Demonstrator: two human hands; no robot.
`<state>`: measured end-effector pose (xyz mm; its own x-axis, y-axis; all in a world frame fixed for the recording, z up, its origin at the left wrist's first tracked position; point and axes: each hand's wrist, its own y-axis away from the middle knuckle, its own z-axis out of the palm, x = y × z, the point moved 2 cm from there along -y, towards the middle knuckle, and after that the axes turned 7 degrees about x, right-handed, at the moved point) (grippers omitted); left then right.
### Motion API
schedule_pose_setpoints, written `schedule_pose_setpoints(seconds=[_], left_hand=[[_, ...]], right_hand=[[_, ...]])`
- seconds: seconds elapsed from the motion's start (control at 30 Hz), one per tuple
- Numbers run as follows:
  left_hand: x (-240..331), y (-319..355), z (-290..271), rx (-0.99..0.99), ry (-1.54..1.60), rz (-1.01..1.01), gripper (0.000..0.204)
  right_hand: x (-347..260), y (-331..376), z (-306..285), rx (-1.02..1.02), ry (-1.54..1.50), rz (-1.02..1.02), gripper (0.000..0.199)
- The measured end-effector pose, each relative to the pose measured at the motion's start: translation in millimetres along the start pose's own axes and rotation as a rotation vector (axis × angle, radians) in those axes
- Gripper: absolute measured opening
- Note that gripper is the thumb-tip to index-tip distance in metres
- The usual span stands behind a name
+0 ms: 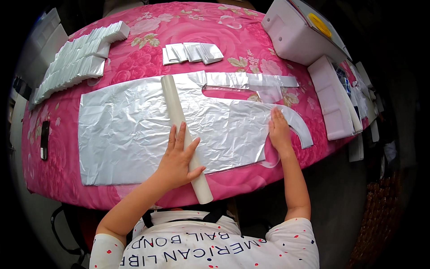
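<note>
- Left hand [177, 159]: fingers spread open, resting across a long cream-coloured cylindrical tube [175, 105].
- Right hand [280, 130]: fingers straight and together, at the curved strap end of a wrinkled, silvery-white plastic sheet [130, 130].
- That sheet lies flat under the tube, on a pink rose-patterned tablecloth [248, 181].
- Beyond: overlapping folded silvery packets [192, 51].

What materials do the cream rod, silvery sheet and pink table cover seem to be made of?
Cream rod: perhaps plastic or cardboard; smooth, softly shiny. Silvery sheet: likely thin plastic film; glossy, crinkled, catching light. Pink table cover: probably printed fabric; mostly matte, though coating is possible.
</note>
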<state>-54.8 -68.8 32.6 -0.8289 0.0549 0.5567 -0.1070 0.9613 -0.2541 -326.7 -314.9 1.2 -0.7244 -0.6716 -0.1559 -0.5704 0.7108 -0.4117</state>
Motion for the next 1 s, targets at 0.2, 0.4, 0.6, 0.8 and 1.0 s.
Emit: schedule_pose_setpoints(seconds=[0.2,0.4,0.6,0.8,1.0], left_hand=[[5,-6,2,-0.009,-0.035,0.045,0.065],[6,-9,2,-0.034,-0.039,0.065,0.063],[6,-8,2,-0.022,-0.016,0.095,0.064],[18,-4,-3,0.094,0.287,0.041,0.066],[-17,13,-30,-0.132,1.26,-0.78,0.026]], right_hand=[[90,11,-25,0.057,0.316,0.247,0.032],[62,0,-38,0.096,0.482,0.206,0.011],[-19,-6,-76,0.475,0.116,-0.03,0.008],[-171,11,-62,-0.038,-0.771,0.198,0.004],[-255,34,-58,-0.272,-1.017,-0.209,0.021]])
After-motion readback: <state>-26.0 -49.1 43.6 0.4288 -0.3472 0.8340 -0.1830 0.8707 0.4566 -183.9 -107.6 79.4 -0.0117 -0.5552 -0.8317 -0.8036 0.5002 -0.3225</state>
